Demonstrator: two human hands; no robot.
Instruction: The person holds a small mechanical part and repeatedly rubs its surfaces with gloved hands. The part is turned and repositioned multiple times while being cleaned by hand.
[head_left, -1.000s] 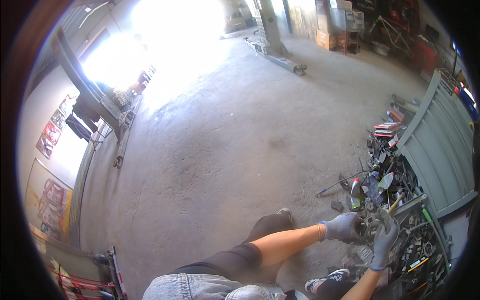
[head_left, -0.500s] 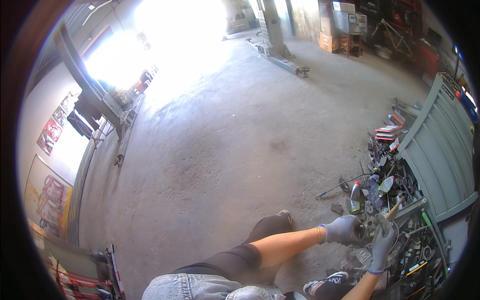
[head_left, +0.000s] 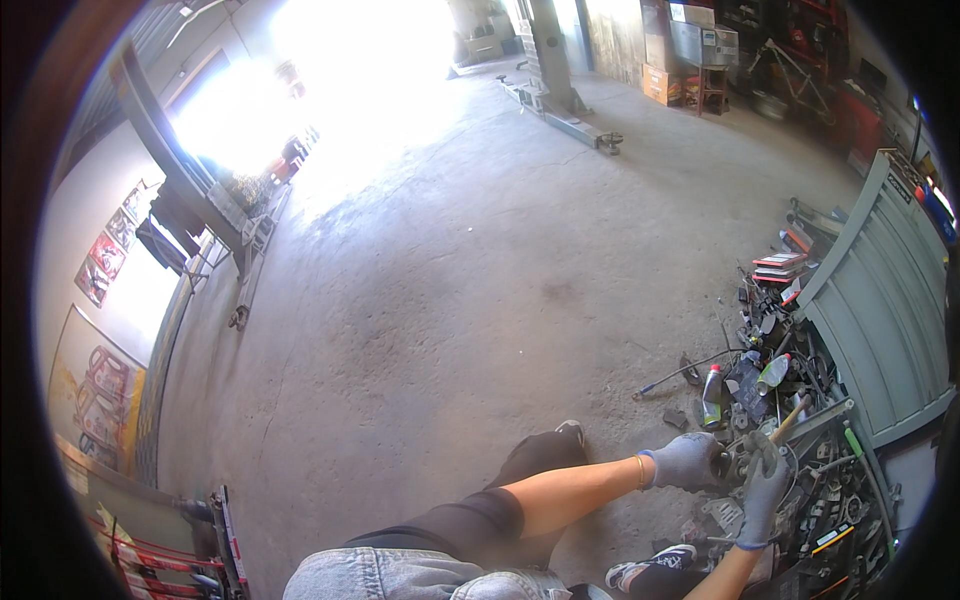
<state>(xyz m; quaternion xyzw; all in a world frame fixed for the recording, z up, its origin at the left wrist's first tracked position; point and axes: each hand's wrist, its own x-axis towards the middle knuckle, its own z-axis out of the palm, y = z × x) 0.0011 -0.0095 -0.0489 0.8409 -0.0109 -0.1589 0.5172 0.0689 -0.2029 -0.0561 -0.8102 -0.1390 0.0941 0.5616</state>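
Both my hands wear grey gloves and work close together over a heap of car parts at the lower right. My left hand [head_left: 688,461] is closed at the edge of a dark metal part [head_left: 738,460] whose exact kind I cannot make out. Just to the right, my right hand [head_left: 765,492] has its fingers curled together. From its fingertips a light wooden handle [head_left: 793,419] slants up and to the right; its other end is hidden by the glove.
The parts heap [head_left: 820,490] runs along a grey metal panel [head_left: 885,300]. In it lie a red-capped bottle [head_left: 712,395], a green and grey bottle [head_left: 773,373] and flat boxes [head_left: 778,266]. Lift posts [head_left: 545,50] stand farther off on the concrete floor [head_left: 430,300].
The view has shifted very slightly. My hands stay nearly in place, and the wooden handle tilts a little differently.
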